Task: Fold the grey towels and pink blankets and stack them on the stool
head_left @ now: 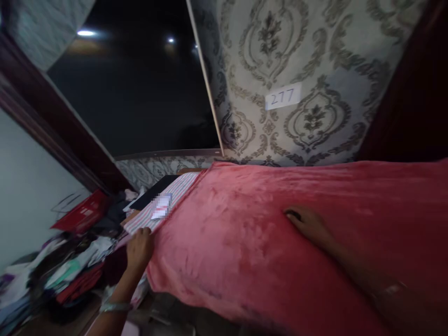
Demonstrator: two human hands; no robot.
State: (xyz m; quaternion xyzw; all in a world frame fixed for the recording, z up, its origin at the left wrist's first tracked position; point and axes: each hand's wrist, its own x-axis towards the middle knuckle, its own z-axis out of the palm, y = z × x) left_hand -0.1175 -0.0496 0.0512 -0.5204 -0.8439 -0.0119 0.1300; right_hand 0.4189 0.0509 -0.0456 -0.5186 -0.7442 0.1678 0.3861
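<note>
Pressed flat, the open right hand (308, 225) pins a red fleece blanket (266, 242) spread over the bed, while the left hand (139, 248) pinches its far edge beside a striped sheet (164, 205); pulling evenly against that anchor should smooth it best.

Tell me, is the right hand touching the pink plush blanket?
Touching. The head view shows the right hand lying palm down, flat on the pink plush blanket, with no gap visible under it.

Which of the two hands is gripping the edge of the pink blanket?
The left hand, the one with a bracelet on its wrist, grips the pink blanket at its edge. The right hand only rests flat on top.
</note>
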